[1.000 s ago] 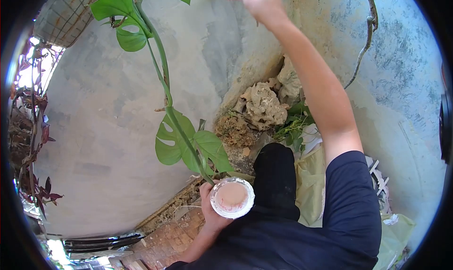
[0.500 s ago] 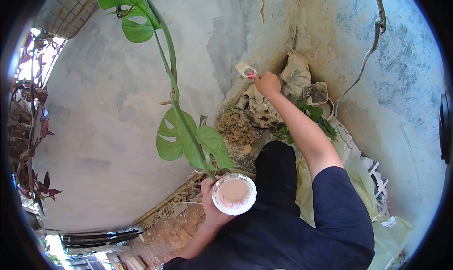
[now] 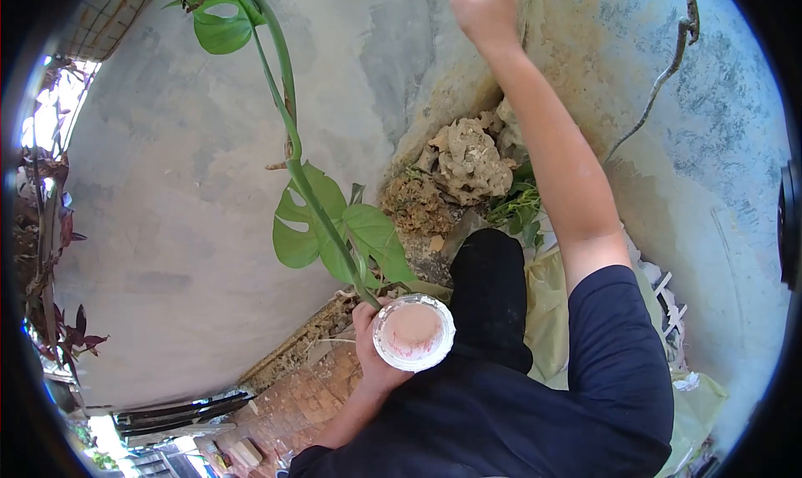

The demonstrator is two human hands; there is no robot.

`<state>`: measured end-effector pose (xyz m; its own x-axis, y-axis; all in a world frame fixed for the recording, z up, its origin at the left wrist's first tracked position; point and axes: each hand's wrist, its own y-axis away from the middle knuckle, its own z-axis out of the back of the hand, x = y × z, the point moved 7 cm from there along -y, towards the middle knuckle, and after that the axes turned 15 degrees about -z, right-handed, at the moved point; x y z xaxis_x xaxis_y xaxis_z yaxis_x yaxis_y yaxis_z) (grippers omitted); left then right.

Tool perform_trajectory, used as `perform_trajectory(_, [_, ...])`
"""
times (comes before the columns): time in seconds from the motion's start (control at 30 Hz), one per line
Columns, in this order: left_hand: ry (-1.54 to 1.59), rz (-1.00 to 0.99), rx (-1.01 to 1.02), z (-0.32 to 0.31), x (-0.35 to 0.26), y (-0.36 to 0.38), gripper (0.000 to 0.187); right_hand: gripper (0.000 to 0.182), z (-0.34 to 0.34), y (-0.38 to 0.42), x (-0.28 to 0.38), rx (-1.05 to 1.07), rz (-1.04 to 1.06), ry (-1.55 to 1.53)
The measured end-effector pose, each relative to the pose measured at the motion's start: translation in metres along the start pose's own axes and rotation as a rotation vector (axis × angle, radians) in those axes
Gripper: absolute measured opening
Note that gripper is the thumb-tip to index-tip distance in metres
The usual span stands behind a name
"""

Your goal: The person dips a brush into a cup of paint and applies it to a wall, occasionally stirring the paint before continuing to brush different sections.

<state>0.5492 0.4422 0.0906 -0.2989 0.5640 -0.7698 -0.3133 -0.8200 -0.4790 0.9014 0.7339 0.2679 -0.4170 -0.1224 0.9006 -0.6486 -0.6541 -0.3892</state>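
Observation:
My left hand [image 3: 373,357] is closed around a round white tub [image 3: 387,359], held upright by my lap. Pale pinkish paint [image 3: 413,323] lies inside it, with white smears around the rim. My right hand [image 3: 486,14] is raised on an outstretched arm to the top edge of the view, near the wall corner. Its fingers are curled in a fist around the paintbrush seen half a second ago; the bristles are now beyond the frame. The grey plastered wall [image 3: 209,185] stands to the left of that hand.
A thick green stem [image 3: 309,194] with large split leaves [image 3: 376,240] rises from beside the tub. Rough rocks [image 3: 468,160] fill the corner. A thin branch [image 3: 664,81] hangs by the right wall, and yellowish plastic sheeting [image 3: 547,311] lies near my knee [image 3: 493,286].
My right hand has moved up toward the top edge, carrying the paintbrush out of view. My left hand and the tub have barely moved. The view has shifted slightly.

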Motion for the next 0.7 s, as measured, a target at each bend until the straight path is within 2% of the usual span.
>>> perform_trajectory(0.07, [-0.011,-0.005,0.002,0.0,0.0,-0.003,0.063,0.042,-0.026,0.016,-0.039,0.097,-0.002,0.071])
perform_trajectory(0.2, [0.004,0.006,-0.003,0.0,0.002,-0.001,0.062,0.042,-0.067,0.081,-0.153,0.269,-0.214,0.292])
perform_trajectory(0.27, [0.029,0.037,-0.02,-0.001,0.002,0.003,0.062,0.057,-0.079,0.115,-0.225,0.411,-0.367,0.558])
perform_trajectory(0.37, [0.043,0.045,-0.03,0.0,0.006,0.002,0.063,0.049,-0.075,0.142,-0.244,0.417,-0.419,0.762])
perform_trajectory(0.43, [0.035,0.046,-0.029,0.0,0.003,0.0,0.063,0.056,-0.085,0.128,-0.249,0.397,-0.416,0.676])
perform_trajectory(0.47, [0.032,0.047,-0.028,-0.001,0.002,0.0,0.063,0.059,-0.082,0.116,-0.227,0.389,-0.42,0.637])
perform_trajectory(0.53, [0.032,0.045,-0.013,-0.001,0.001,-0.001,0.063,0.055,-0.081,0.082,-0.169,0.498,-0.379,0.622])
perform_trajectory(0.6, [0.055,0.061,-0.019,-0.001,0.004,0.001,0.062,0.05,-0.058,0.058,-0.104,0.394,-0.31,0.426])
perform_trajectory(0.67, [0.08,0.06,-0.033,-0.003,0.006,0.002,0.062,0.045,-0.033,0.042,-0.055,0.242,-0.113,0.302])
perform_trajectory(0.7, [0.091,0.052,-0.046,-0.003,0.006,0.001,0.061,0.042,-0.02,0.041,-0.033,0.161,-0.095,0.167])
